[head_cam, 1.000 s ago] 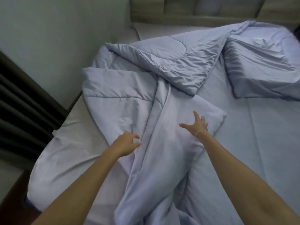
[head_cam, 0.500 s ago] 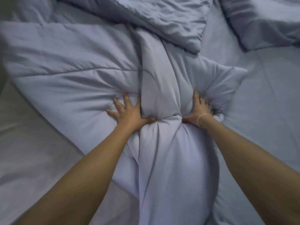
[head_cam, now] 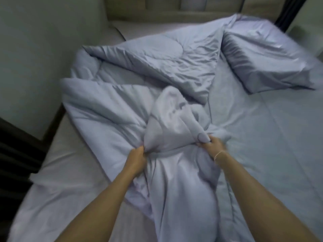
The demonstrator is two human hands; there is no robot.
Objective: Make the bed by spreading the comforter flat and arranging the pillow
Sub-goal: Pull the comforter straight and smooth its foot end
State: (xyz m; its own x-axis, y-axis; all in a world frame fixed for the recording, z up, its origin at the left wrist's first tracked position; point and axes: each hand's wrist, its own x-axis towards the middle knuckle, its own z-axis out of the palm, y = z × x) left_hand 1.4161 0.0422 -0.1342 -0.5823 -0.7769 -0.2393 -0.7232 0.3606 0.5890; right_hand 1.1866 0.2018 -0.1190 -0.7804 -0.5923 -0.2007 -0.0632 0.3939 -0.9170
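A pale lavender comforter (head_cam: 108, 109) lies crumpled and twisted over the left and middle of the bed, with one folded flap reaching toward the headboard. My left hand (head_cam: 137, 157) grips a bunch of its fabric at the centre. My right hand (head_cam: 212, 144), with a thin bracelet at the wrist, grips another bunch just to the right. Between them a hump of comforter stands raised. A pillow (head_cam: 265, 60) in the same colour lies at the far right, near the headboard.
The bare fitted sheet (head_cam: 272, 137) covers the right half of the mattress. A wall (head_cam: 35, 49) runs close along the left side, with a dark curtain (head_cam: 14, 154) at the lower left. The padded headboard (head_cam: 174, 7) spans the far end.
Both hands went from pressing flat on the comforter to gripping it, and they have pulled a bunch up and toward me. My view has drawn back from the bed.
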